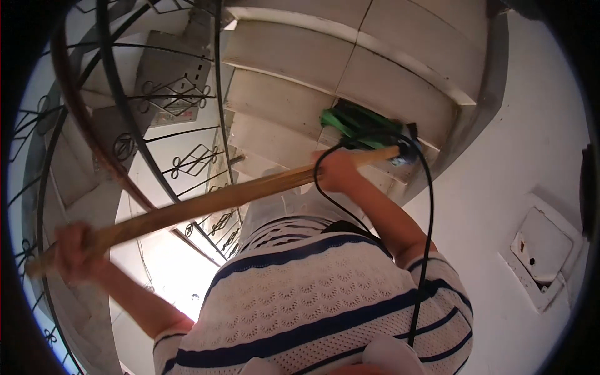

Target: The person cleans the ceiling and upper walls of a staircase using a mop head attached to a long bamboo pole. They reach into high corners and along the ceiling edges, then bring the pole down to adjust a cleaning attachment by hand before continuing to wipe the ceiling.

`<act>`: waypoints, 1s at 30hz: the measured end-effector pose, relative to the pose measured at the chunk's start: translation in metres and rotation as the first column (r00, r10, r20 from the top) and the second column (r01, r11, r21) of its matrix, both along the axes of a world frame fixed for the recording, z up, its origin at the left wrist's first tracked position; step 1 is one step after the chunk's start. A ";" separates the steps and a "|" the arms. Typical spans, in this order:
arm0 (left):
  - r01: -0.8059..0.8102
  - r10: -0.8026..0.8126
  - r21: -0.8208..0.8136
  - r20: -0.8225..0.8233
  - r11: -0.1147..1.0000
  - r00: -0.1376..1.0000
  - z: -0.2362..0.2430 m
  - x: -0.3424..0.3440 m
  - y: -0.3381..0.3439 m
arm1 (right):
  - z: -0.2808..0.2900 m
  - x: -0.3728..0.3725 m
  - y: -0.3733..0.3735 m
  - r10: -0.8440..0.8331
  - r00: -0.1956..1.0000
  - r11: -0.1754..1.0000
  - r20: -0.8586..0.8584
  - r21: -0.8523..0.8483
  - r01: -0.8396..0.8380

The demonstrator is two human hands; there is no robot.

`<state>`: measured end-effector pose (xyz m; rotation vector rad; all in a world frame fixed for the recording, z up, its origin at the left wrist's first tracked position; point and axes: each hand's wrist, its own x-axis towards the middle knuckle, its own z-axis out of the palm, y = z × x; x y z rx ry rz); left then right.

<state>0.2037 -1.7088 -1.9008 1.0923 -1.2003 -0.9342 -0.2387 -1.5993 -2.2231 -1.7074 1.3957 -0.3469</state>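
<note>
We see both hands on a wooden pole (219,197), which runs slantwise across the head view from low at the left to higher at the right. The left hand (78,253), blurred, is closed around the pole near its left end, and a short length sticks out beyond the fist toward the railing side. The right hand (339,169) is wrapped around it nearer the other end, well apart from the left; we record both grips as grasping the wood. The pole's right end lies, in our view, beside a dark piece (409,147); whether the two are joined we cannot tell. Just above, a green and black bundle (359,122) shows against the pale stair steps (281,53); its exact kind is unclear to us. A black cable (429,219) loops around the right-hand region of the view, crossing the pole. To the left we note a black metal railing (119,100) with scrollwork; to the right, a white wall (475,262) with a damaged box (544,244). We note the wearer's striped knit top (312,275) below the pole
</note>
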 end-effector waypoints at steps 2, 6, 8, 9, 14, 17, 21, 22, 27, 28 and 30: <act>0.164 -0.009 0.238 -0.542 0.957 0.841 -0.079 -0.090 -0.018 | -0.050 -0.044 0.044 -0.213 0.975 0.976 -0.058 -0.059 0.209; 0.545 -0.279 0.229 -0.667 0.806 0.691 -0.094 -0.216 -0.028 | -0.100 -0.106 0.099 -0.381 0.912 0.915 -0.155 -0.203 0.348; 0.592 -0.275 0.256 -0.700 0.765 0.659 -0.084 -0.201 -0.036 | -0.094 -0.095 0.102 -0.439 0.893 0.864 -0.103 -0.319 0.389; 0.604 -0.274 0.256 -0.714 0.755 0.645 -0.089 -0.188 -0.032 | -0.076 -0.095 0.089 -0.429 0.901 0.858 -0.070 -0.343 0.382; 0.535 -0.236 0.200 -0.734 0.821 0.637 -0.088 -0.101 -0.005 | -0.071 -0.056 0.047 -0.300 0.954 0.827 0.022 -0.492 0.271; 0.479 -0.280 0.101 -0.700 0.872 0.658 -0.067 -0.035 0.023 | -0.066 -0.010 0.021 -0.182 0.983 0.875 0.019 -0.453 0.171; -0.507 0.453 -0.194 -0.264 0.840 0.852 -0.010 0.076 0.125 | -0.056 0.077 -0.015 0.086 0.995 0.910 0.050 -0.410 -0.058; -0.583 0.562 -0.241 -0.157 0.776 0.812 -0.003 0.065 0.140 | -0.071 0.100 -0.024 0.096 0.983 0.827 0.155 -0.563 0.008; -0.042 0.004 -0.116 -0.310 0.992 0.951 0.026 0.035 0.206 | -0.054 0.180 -0.097 0.259 0.948 0.868 0.186 -0.475 -0.144; -0.046 0.004 -0.131 -0.306 0.990 0.952 0.026 0.024 0.216 | -0.053 0.191 -0.099 0.290 0.939 0.860 0.183 -0.480 -0.172; -0.839 0.906 -0.363 0.036 0.406 0.422 0.013 -0.046 0.200 | -0.053 0.201 -0.095 0.310 0.937 0.849 0.160 -0.491 -0.197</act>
